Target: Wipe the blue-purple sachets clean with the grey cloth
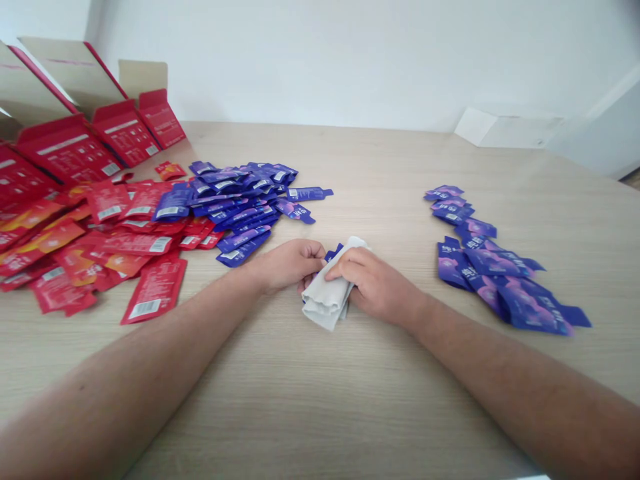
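Note:
My left hand [287, 265] and my right hand [373, 283] meet over the wooden table, both gripping a folded grey cloth [326, 299]. A purple sachet [333, 253] pokes out from the cloth's far side, between my hands, and most of it is hidden. Nearest my left hand lies a heap of purple sachets [240, 207], with a spread of red sachets [120, 243] beyond it. A smaller row of purple sachets [487, 270] lies to the right of my right hand.
Open red cardboard boxes [85, 113] stand at the table's far left corner, with their flaps up. A white piece of card [505, 128] stands against the white wall [350, 60] behind the table's far right edge. The light wood table [320, 413] stretches beneath my forearms.

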### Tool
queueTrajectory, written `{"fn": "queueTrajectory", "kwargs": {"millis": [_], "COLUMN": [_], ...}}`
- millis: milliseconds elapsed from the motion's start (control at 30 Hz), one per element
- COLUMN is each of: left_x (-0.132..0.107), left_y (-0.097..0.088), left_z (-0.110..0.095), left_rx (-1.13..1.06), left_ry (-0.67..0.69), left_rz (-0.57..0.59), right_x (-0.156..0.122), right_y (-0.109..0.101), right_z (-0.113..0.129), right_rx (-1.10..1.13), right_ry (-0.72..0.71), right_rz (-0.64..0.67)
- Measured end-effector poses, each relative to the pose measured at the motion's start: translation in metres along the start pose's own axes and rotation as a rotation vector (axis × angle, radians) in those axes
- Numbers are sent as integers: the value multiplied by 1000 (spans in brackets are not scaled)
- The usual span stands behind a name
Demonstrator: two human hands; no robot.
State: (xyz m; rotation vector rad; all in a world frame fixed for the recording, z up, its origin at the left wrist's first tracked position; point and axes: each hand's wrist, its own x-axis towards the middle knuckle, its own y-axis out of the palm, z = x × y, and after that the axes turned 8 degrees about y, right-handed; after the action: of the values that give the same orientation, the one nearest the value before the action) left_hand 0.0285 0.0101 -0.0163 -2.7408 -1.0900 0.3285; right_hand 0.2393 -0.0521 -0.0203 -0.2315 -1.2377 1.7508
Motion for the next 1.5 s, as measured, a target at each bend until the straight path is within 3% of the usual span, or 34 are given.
{"fn": "queueTrajectory", "kwargs": {"millis": [233,467,533,733,833,967,1133,1233,1367,1433,1500], "left_x": [-2,0,0,-2,-5,-15,-31,-34,-32,-30,-30], "left_y": [0,1,2,2,-3,-10,10,36,56,54,46], "left_z": [-9,2,3,-3,-13,-42,-71,-67,-56,-54,-53], "left_rx": [45,-111,-122,-2,189,773,1375,1474,1387,1331,1318], "left_ry": [-42,3,11,-13,16,216,239,213,232,239,198], "left_rz": [80,-97,-105,-17,-72,-278,-240,-92,91,92,14], "right_x": [5,-8,-8,0,0,-2,-3,-3,-4,-4,-3], "right_y": [-1,3,5,-7,-21,-34,-37,-36,-35,-35,-35], "right_z": [-23,21,24,-24,-40,-39,-33,-35,-35,-34,-32], "right_rx": [-81,22,29,-73,-69,-81,-80,-80,-80,-79,-75], "right_ry": [139,-25,-40,210,298,355,362,360,361,359,352], "right_rz": [-143,59,70,-225,-371,-483,-531,-540,-538,-533,-526]}}
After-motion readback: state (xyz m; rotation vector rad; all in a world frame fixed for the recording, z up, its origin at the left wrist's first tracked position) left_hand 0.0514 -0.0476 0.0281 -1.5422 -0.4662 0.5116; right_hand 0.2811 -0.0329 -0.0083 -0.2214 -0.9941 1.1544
